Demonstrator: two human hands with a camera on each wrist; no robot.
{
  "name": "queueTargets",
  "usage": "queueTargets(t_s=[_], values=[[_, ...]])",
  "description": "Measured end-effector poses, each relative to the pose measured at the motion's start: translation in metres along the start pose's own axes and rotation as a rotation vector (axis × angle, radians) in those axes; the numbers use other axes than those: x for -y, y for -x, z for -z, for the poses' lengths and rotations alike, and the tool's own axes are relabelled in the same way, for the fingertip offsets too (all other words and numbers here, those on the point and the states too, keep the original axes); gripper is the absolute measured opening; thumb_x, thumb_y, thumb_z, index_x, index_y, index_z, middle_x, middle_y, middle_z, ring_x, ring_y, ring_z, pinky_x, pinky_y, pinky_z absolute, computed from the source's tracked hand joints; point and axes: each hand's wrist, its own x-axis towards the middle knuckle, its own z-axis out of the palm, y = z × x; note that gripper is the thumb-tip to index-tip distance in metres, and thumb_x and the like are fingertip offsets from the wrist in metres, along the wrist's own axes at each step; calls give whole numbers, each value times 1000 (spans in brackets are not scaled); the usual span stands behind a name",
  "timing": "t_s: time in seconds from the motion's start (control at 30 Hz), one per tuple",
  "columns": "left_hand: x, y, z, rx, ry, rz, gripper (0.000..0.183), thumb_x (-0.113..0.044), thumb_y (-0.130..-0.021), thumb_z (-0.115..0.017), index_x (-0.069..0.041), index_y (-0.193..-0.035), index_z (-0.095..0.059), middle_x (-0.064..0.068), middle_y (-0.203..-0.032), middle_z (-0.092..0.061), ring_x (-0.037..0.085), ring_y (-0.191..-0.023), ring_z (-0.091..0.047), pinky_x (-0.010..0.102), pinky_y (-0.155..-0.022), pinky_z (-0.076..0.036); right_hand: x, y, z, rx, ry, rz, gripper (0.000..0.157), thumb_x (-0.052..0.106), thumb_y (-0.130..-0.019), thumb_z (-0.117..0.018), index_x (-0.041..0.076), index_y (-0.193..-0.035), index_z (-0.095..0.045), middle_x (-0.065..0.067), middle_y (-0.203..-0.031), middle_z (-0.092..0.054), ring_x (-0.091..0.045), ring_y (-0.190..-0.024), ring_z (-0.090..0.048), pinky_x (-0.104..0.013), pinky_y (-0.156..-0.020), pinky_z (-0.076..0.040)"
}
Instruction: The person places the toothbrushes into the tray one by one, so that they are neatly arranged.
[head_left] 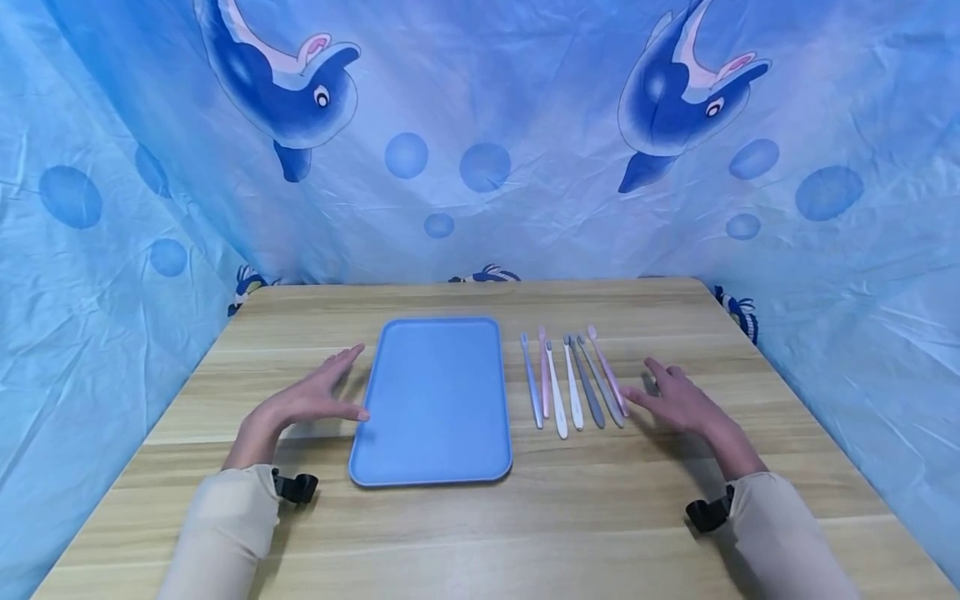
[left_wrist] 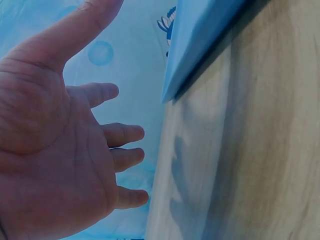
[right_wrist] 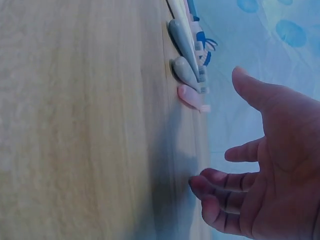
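A blue rectangular tray (head_left: 435, 400) lies flat on the wooden table. My left hand (head_left: 315, 396) is at its left edge, fingers spread and thumb tip overlapping the rim in the head view; the left wrist view shows the bare palm (left_wrist: 55, 145). Right of the tray lie several toothbrushes in a loose row, among them a blue one (head_left: 532, 383), white ones (head_left: 557, 396), grey ones (head_left: 588, 387) and pink ones (head_left: 609, 375). Beside the rightmost pink toothbrush (right_wrist: 190, 96) my right hand (head_left: 678, 404) holds nothing, its fingers relaxed and thumb tip close to the handle.
The wooden table (head_left: 450, 542) reaches back to a blue dolphin-print curtain (head_left: 480, 225) hanging behind it and along both sides. A black wrist camera (head_left: 296, 487) sits on the left wrist, and another camera (head_left: 708, 510) on the right.
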Motion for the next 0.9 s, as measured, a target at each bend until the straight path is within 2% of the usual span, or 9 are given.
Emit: queueTargets(t_s=[0.17,0.27,0.6,0.9], values=[[4,-3,1,36,10,3,118,-38,-77,-85,-10,-162,-8,27,-167,-4,54,-152,0,75,-117,-11,-5,-8,-1,4,-33,8,91,57,-100,-49,-13,-152,-24,-41,-132,-49,-50,-117,-56,-59,-93,-51],[5,-5,1,54,10,3,119,-38,-76,-86,-11,-162,-9,27,-167,-4,53,-152,-3,74,-118,-13,-7,-11,0,3,-44,3,88,54,-101,-48,-15,-151,-26,-39,-128,-53,-47,-113,-58,-56,-91,-52],[7,-8,0,94,18,18,125,-38,-72,-89,-14,-163,-7,27,-167,-2,54,-152,-2,75,-117,-13,-14,-20,-4,-14,-102,-21,86,57,-101,-46,-15,-147,-34,-37,-128,-54,-42,-110,-58,-50,-88,-52],[7,-12,-8,114,-17,-4,126,-37,-71,-90,-8,-162,-7,27,-167,-5,54,-152,-2,74,-118,-11,-12,-23,-12,-33,-129,-33,82,53,-101,-50,-14,-147,-36,-33,-126,-54,-36,-104,-55,-39,-80,-49]])
